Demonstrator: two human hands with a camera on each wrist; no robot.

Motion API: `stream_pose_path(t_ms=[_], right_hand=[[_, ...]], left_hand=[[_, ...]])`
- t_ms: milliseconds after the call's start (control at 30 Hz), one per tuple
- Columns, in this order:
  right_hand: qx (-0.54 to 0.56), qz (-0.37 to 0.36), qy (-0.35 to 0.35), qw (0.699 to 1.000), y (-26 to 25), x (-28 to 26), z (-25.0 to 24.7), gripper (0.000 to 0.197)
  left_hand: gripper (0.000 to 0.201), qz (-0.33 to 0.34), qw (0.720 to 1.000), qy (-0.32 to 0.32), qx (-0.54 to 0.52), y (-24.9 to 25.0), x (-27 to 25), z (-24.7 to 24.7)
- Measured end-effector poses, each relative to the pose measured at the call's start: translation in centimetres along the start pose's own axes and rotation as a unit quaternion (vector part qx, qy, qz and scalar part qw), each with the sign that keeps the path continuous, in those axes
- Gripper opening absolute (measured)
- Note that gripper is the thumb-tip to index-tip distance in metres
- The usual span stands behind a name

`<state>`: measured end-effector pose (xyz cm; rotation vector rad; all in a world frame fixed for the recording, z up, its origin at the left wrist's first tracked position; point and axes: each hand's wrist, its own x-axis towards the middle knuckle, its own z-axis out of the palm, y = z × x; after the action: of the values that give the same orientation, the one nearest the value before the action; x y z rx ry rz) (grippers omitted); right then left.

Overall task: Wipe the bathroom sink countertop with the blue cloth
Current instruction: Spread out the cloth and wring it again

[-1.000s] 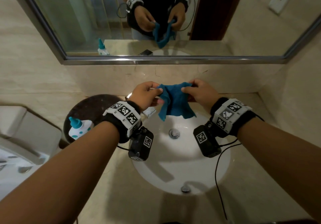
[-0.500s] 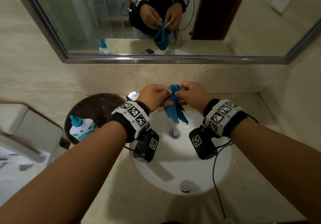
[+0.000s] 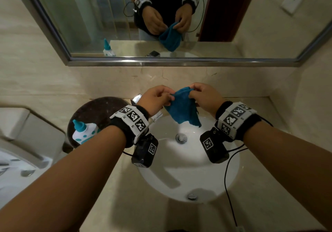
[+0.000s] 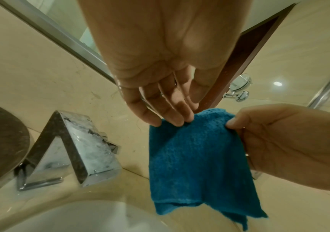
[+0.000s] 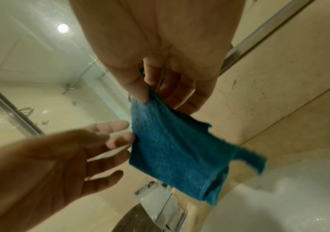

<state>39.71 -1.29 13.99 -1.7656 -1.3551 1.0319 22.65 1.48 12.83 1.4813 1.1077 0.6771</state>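
The blue cloth (image 3: 181, 109) hangs folded between my two hands, above the back of the white basin (image 3: 188, 174). My left hand (image 3: 168, 98) pinches its top left edge with the fingertips (image 4: 172, 121). Pinching the top right corner is my right hand (image 3: 191, 92), its thumb (image 5: 139, 92) pressed on the fabric. The cloth's lower edge (image 4: 180, 202) dangles free and touches nothing. Around the basin lies the beige stone countertop (image 3: 260, 210).
A chrome faucet (image 4: 70, 149) stands behind the basin, just left of the cloth. A dark round stone slab (image 3: 97, 109) at the left carries a white bottle with a teal cap (image 3: 84, 132). The mirror (image 3: 161, 15) hangs above; a toilet tank (image 3: 21, 132) is far left.
The hands came together and bunched the cloth, then parted slightly. The cloth now hangs wider and folded over.
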Motion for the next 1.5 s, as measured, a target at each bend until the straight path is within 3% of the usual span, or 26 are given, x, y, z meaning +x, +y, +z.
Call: stream_pose_path(t_ms=[133,233,300,467,733,1033,1267,1500], right_hand=[[0.039,0.002,-0.015,0.999,-0.4,-0.3,-0.2,0.013],[0.060,-0.013,-0.038,0.997,-0.8,-0.5,-0.3,0.013],[0.087,-0.018,-0.060,0.994,-1.1,-0.5,-0.3,0.016],[0.128,-0.032,-0.111,0.985,-1.7,0.0,0.1,0.022],[0.133,-0.026,-0.116,0.984,-2.1,2.1,1.8,0.024],[0.024,-0.097,-0.127,0.987,-3.7,2.6,5.4,0.016],[0.036,-0.078,-0.095,0.992,-6.2,3.8,9.7,0.021],[-0.038,-0.077,-0.066,0.994,-8.1,5.2,14.9,0.004]], left_hand=[[0.034,-0.001,0.998,0.037,0.060,-1.1,0.3,-0.7],[0.057,-0.012,0.994,0.001,0.104,-1.4,0.2,-1.0],[0.060,-0.002,0.991,-0.009,0.132,-1.6,0.1,-0.8],[0.038,-0.013,0.995,0.053,0.081,-2.1,-0.5,-1.4],[0.009,-0.041,0.994,0.105,0.003,-2.2,-2.0,-4.8],[0.024,-0.065,0.984,0.164,-0.013,-2.9,-3.3,-9.2],[0.017,-0.087,0.988,0.128,0.003,-3.3,-2.7,-15.0],[0.023,-0.072,0.990,0.112,0.042,-5.2,-1.2,-20.0]])
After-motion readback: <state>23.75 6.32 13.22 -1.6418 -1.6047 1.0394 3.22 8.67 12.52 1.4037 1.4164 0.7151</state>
